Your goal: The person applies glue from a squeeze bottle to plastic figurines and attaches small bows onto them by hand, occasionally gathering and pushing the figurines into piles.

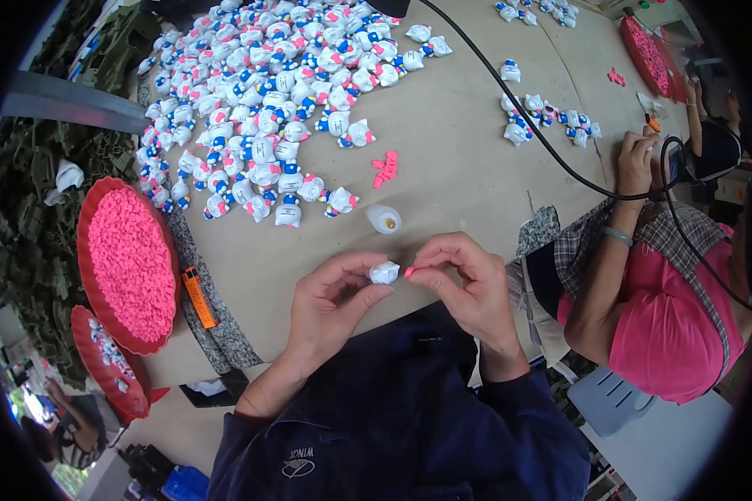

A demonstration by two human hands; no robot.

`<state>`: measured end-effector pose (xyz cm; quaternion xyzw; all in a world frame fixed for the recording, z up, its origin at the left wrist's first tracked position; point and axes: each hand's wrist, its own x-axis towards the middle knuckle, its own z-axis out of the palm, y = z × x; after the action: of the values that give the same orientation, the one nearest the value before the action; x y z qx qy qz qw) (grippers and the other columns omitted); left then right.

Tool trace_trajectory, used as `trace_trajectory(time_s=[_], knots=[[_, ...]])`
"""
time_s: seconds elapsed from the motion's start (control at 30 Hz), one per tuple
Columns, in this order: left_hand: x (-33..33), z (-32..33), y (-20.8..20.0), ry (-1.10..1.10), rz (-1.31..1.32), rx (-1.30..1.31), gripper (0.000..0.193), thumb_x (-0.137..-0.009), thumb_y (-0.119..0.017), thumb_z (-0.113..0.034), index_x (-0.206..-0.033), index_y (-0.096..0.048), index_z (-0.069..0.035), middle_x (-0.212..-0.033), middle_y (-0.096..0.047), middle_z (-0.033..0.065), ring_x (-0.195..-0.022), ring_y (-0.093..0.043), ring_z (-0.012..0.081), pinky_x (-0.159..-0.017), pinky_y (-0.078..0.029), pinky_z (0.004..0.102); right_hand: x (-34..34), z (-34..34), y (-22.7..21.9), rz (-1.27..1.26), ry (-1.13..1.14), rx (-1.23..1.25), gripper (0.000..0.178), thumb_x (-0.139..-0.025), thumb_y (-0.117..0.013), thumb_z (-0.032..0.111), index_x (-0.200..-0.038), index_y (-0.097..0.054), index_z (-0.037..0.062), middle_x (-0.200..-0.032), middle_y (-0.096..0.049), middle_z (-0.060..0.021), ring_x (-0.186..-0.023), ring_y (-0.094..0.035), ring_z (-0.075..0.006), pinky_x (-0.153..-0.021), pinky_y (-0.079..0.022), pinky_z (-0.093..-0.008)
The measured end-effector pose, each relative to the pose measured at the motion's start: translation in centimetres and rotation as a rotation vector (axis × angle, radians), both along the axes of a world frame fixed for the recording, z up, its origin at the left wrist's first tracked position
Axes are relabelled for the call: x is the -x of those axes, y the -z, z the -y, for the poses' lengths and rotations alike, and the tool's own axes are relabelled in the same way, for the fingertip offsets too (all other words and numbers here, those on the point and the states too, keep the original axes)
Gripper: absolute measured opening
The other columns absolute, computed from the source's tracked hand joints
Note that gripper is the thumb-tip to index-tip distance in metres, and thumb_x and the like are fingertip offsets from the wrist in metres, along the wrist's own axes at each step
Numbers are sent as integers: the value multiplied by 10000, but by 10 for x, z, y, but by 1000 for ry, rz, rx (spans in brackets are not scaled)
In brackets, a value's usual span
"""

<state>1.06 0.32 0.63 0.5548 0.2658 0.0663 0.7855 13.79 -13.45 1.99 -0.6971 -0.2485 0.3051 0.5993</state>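
Observation:
My left hand [326, 301] holds a small white cat-shaped figurine [383, 273] between thumb and fingers. Just to its right, my right hand [468, 280] pinches a tiny pink piece [409, 271], held close to the figurine with a narrow gap between them. Beyond my hands stands a small whitish translucent container [384, 220] with something yellowish inside. Farther off lies a little cluster of pink pieces [384, 169]. A large heap of white, blue and pink cat figurines [267, 100] spreads over the far left of the table [468, 167].
At left stand a scalloped red basin [86, 221] of pink pieces, a smaller red tray [144, 386] and an orange-and-black object [199, 296]. A black cable [543, 138] arcs across the right. A co-worker in pink [664, 342] sits there, near more figurines [518, 125].

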Motion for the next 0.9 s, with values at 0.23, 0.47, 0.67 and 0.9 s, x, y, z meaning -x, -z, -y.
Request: trace_trajectory(time_s=[0.23, 0.47, 0.67, 0.9], knots=[[-4, 4, -1, 78, 19, -196, 349, -757, -702, 38, -1088, -655, -64, -987, -629, 30, -791, -559, 76, -695, -461, 205, -5, 4, -1, -75, -120, 171, 133, -778, -696, -6, -896, -636, -6, -765, -664, -45, -692, -586, -80, -599, -465, -226], [-4, 10, 1, -9, -7, -152, 332, -774, -689, 41, -1096, -643, -27, -1011, -635, 65, -831, -581, 93, -747, -484, 227, 6, -2, 0, 427, -87, 12, 154, -732, -696, 4, -880, -655, -3, -786, -641, -100, -712, -591, -241, -613, -475, -307], [-5, 6, 5, -43, 93, -301, 320, -771, -660, 72, -1077, -650, -23, -1032, -646, 100, -918, -617, 155, -807, -498, 260, 12, -9, 5, 584, -26, -40, 133, -727, -692, -20, -850, -640, -15, -791, -641, -103, -703, -591, -243, -605, -475, -312], [-12, -14, -2, -58, -80, -732, 323, -741, -712, -7, -1059, -664, -38, -1079, -632, 133, -975, -614, 232, -836, -487, 305, 7, -16, 17, 538, 115, 10, 219, -682, -745, 13, -876, -647, -6, -828, -642, -102, -739, -591, -249, -643, -478, -323]])
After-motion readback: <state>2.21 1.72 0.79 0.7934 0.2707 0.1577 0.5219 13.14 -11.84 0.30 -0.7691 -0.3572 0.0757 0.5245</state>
